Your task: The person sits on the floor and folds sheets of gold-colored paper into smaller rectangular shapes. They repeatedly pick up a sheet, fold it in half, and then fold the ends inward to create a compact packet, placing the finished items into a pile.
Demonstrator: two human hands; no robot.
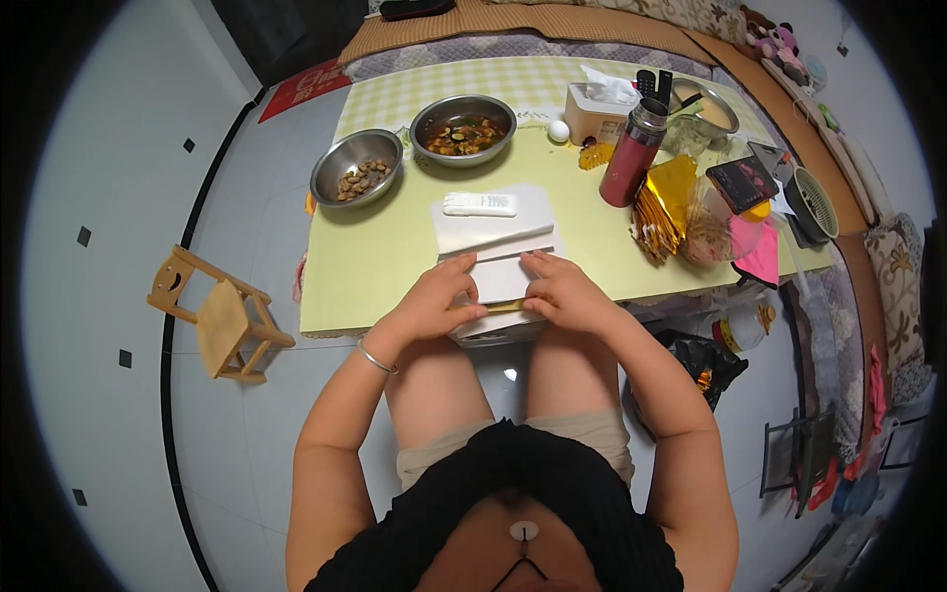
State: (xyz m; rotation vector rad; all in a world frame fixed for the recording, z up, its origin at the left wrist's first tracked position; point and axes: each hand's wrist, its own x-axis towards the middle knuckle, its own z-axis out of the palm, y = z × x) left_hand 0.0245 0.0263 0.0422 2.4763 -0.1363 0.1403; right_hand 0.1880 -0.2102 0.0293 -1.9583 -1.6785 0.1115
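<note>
Sheets of white paper point(501, 280) lie at the front edge of the table, creased across, with a narrow gold strip along the near side. My left hand point(441, 296) holds the paper's left side, fingers bent on top and thumb at the near edge. Opposite it, my right hand point(564, 292) grips the right side the same way, thumb by the gold strip. Just beyond, a flat white oblong thing point(479, 204) with print rests on more paper; its kind is unclear. A stack of gold foil sheets point(667, 202) is to the right.
On the table point(360, 281) are a steel bowl of nuts point(363, 181), a steel bowl of soupy food point(462, 132), a red thermos point(634, 155), a tissue box point(595, 115), a white ball-like thing point(558, 131) and a phone point(742, 185). A small wooden chair point(224, 321) stands left.
</note>
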